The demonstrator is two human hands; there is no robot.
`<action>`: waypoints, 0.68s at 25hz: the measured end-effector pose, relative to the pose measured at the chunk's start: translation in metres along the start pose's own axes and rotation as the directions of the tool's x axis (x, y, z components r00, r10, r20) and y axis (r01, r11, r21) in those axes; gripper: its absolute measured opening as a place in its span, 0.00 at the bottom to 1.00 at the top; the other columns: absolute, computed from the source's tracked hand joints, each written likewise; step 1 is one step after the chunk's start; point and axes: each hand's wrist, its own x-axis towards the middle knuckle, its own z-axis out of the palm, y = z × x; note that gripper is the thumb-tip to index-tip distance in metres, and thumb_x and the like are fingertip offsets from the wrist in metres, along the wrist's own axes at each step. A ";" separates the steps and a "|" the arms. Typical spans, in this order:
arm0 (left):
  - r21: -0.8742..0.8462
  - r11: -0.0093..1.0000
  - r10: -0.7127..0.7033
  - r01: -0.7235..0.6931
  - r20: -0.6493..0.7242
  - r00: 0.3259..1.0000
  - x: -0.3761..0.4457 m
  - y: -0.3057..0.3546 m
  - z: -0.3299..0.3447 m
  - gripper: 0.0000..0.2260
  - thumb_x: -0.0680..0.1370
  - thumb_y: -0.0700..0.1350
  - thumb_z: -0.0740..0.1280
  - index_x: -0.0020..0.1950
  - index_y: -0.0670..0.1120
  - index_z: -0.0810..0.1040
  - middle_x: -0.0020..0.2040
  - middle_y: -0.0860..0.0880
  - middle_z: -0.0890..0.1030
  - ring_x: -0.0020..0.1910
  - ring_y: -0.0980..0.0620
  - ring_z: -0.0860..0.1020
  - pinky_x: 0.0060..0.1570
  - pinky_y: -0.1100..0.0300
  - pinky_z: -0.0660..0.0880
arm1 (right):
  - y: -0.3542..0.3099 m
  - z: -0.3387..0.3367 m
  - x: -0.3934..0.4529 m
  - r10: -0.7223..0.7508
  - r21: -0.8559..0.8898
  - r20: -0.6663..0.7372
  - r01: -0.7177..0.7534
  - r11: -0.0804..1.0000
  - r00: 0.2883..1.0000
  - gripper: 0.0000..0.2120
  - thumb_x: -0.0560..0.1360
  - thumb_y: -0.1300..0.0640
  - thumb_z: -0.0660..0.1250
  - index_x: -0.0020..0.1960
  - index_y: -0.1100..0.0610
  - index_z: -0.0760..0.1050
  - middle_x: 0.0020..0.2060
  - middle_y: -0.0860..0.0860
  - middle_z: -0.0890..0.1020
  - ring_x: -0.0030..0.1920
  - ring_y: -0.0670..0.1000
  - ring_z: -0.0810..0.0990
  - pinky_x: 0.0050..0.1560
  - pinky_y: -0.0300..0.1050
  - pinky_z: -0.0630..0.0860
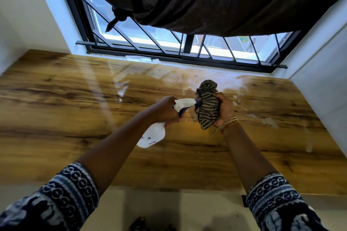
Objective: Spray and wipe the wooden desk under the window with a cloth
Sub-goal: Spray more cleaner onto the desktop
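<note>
Spraying is under way at the desk (75, 103) beneath the window (169, 43): a white bottle (153, 135) is gripped at the neck by the left hand (165, 108), fingers curled round the trigger, its nozzle aimed at a striped cloth (207, 103) bunched and clutched in the right hand (225, 108), both held above the wood. Wet patches and droplets are seen on the far right of the top, near the sill, suggesting that part has already been sprayed, and perhaps partly wiped. No wetness can be made out on the left and near stretches, though glare hampers the reading. Most of the wiping is judged to remain, with the cloth not yet laid on the surface
</note>
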 end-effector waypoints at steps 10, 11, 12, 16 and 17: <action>-0.279 0.947 0.024 -0.157 -0.427 0.904 -0.043 -0.052 -0.065 0.18 0.66 0.23 0.60 0.52 0.35 0.77 0.41 0.44 0.82 0.22 0.49 0.73 0.21 0.61 0.71 | 0.034 0.043 0.036 0.159 0.025 0.178 -0.166 0.986 0.971 0.22 0.70 0.50 0.64 0.56 0.64 0.80 0.48 0.58 0.80 0.50 0.57 0.77 0.45 0.48 0.78; -0.238 0.961 0.010 -0.145 -0.491 0.871 -0.045 -0.062 -0.081 0.18 0.65 0.23 0.61 0.51 0.36 0.78 0.41 0.44 0.81 0.22 0.51 0.74 0.22 0.61 0.72 | 0.039 0.051 0.044 0.174 -0.001 0.178 -0.176 0.984 0.969 0.23 0.69 0.49 0.65 0.56 0.64 0.81 0.48 0.58 0.80 0.49 0.57 0.78 0.45 0.48 0.78; -0.210 0.970 -0.011 -0.124 -0.544 0.839 -0.047 -0.071 -0.096 0.19 0.65 0.22 0.62 0.50 0.38 0.78 0.39 0.46 0.80 0.23 0.55 0.74 0.23 0.61 0.73 | 0.044 0.059 0.050 0.186 -0.019 0.169 -0.186 0.982 0.968 0.22 0.70 0.49 0.65 0.55 0.64 0.81 0.47 0.58 0.81 0.49 0.57 0.78 0.45 0.48 0.78; -0.208 0.969 -0.042 -0.135 -0.676 0.736 -0.049 -0.116 -0.167 0.22 0.63 0.24 0.65 0.54 0.39 0.77 0.48 0.45 0.80 0.32 0.58 0.75 0.31 0.62 0.73 | 0.069 0.088 0.094 0.232 -0.061 0.106 -0.227 0.972 0.967 0.23 0.69 0.48 0.68 0.56 0.63 0.80 0.47 0.59 0.79 0.47 0.57 0.76 0.45 0.49 0.73; -0.195 0.971 -0.037 -0.141 -0.698 0.715 -0.048 -0.129 -0.183 0.22 0.61 0.26 0.67 0.54 0.40 0.77 0.50 0.46 0.80 0.33 0.56 0.75 0.33 0.62 0.73 | 0.075 0.095 0.105 0.243 -0.065 0.095 -0.238 0.969 0.965 0.28 0.64 0.48 0.74 0.59 0.63 0.78 0.47 0.59 0.77 0.46 0.56 0.75 0.44 0.49 0.72</action>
